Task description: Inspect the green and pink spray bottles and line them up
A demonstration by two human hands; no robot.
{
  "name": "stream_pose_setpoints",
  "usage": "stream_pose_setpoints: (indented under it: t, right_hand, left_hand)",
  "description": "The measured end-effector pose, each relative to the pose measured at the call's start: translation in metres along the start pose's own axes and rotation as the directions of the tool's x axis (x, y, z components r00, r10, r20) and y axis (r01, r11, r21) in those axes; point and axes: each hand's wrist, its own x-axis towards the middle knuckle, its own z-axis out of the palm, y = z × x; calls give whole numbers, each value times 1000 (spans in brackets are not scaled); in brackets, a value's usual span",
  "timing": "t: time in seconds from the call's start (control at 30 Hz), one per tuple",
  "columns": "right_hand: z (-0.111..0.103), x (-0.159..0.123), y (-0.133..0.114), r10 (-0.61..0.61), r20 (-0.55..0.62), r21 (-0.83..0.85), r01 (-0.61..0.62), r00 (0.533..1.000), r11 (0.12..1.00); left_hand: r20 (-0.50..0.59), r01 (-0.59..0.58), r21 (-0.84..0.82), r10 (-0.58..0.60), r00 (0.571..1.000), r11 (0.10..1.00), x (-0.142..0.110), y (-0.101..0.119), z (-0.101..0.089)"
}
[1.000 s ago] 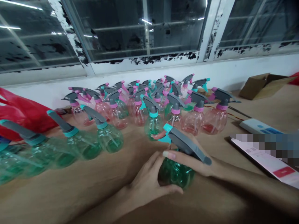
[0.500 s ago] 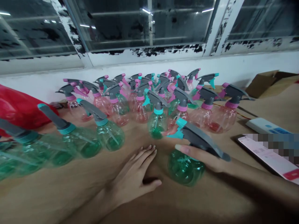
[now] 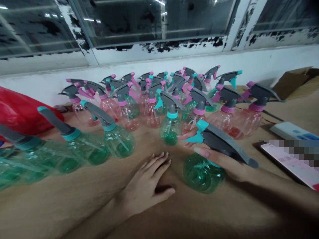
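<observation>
Illegible phone (image 3: 290,162) text near right hand (image 3: 231,167)

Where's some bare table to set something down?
The wooden table is bare between the left hand and the row of transparent green spray bottles; a smaller patch borders the brown cardboard box at right. Crowded: along the white wall, where pink and green spray bottles cluster.

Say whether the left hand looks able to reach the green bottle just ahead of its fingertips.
Probably yes: the left hand lies empty, and nothing visible stands between it and the green bottle.
</observation>
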Motion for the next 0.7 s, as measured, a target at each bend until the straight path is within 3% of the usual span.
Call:
stream_pose_setpoints:
  t: [0.17,0.47,0.7]
  right_hand:
    - [0,-1,-2,-15,34,32,14,999,999]
    - [3,2,-6,-53,-35,81,56,998,995]
    - [1,3,-6,-40,-13,44,41,999,998]
  left_hand:
    - [17,7,10,-7,1000,1000,-1,0,0]
    - [9,14,7,-14,1000,1000,-1,0,-1]
    - [-18,10,-21,-10,1000,1000,-1,-1,0]
